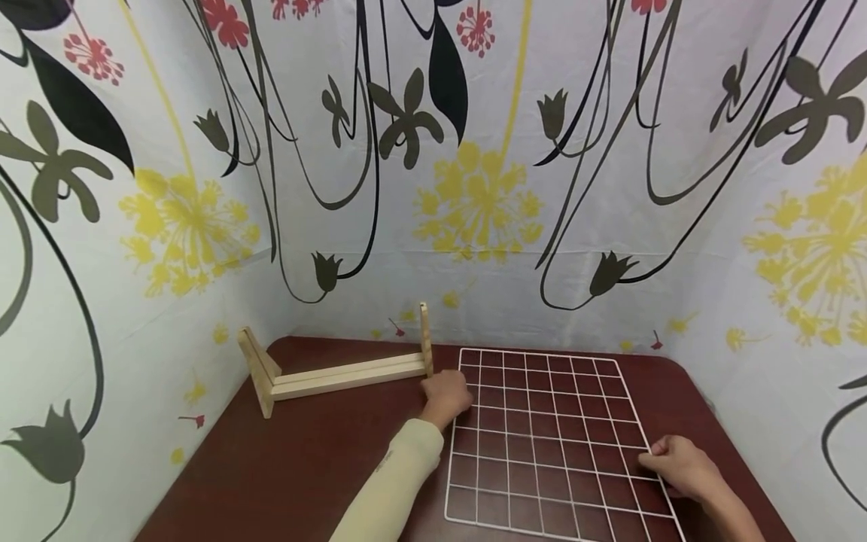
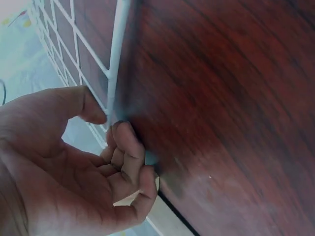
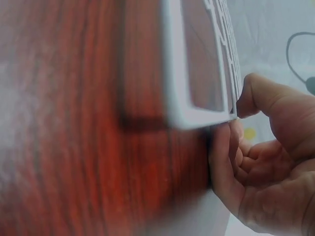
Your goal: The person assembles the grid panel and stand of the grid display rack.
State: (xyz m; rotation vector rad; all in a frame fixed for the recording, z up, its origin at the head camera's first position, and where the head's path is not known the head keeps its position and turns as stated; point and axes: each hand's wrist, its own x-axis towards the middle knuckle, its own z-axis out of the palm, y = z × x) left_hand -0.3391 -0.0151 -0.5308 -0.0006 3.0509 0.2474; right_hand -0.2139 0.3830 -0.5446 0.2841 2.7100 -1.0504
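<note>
A white wire grid panel (image 1: 531, 435) lies flat over the dark red wood-grain table, with a hand at each side. My left hand (image 1: 448, 393) pinches its left edge near the far corner; in the left wrist view the thumb is above the wire (image 2: 112, 73) and the curled fingers are below it. On the opposite side, my right hand (image 1: 684, 467) grips the right edge, nearer to me. The right wrist view has its thumb and fingers (image 3: 224, 169) around the panel's rim by a corner.
A pale wooden stand (image 1: 348, 378), two upright end pieces joined by a long crossbar, is at the back left, its right end close to my left hand. Flower-printed cloth (image 1: 474, 293) surrounds the table (image 1: 325, 459) at the back and both sides.
</note>
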